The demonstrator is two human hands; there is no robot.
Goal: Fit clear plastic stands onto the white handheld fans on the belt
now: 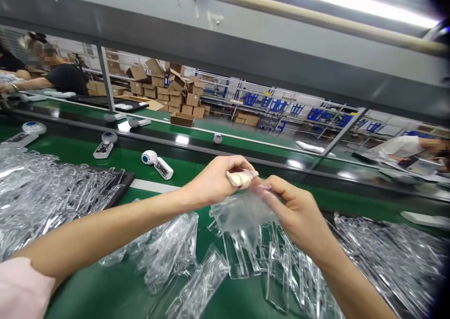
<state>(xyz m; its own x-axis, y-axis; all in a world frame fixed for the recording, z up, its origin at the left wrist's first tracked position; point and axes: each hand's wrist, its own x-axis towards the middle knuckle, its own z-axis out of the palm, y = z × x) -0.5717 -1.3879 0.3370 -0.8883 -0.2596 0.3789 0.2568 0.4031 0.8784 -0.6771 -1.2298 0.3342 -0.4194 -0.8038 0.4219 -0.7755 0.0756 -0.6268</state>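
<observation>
Over the green bench, my left hand and my right hand meet fingertip to fingertip. Both pinch the upper edge of a thin, cloudy clear plastic bag, which hangs down between them. Cream-coloured covers, resembling finger cots, show at the fingers of my left hand. Whether anything is inside the bag cannot be made out. Below it lie several clear plastic frame-like pieces. Crumpled clear bags are left of them, and another clear bag lies near the front.
Heaps of clear plastic parts stand left and right. Beyond, white devices with round heads lie on the green surface. An overhead grey beam crosses above. A co-worker is at the far left; another person's arm shows right.
</observation>
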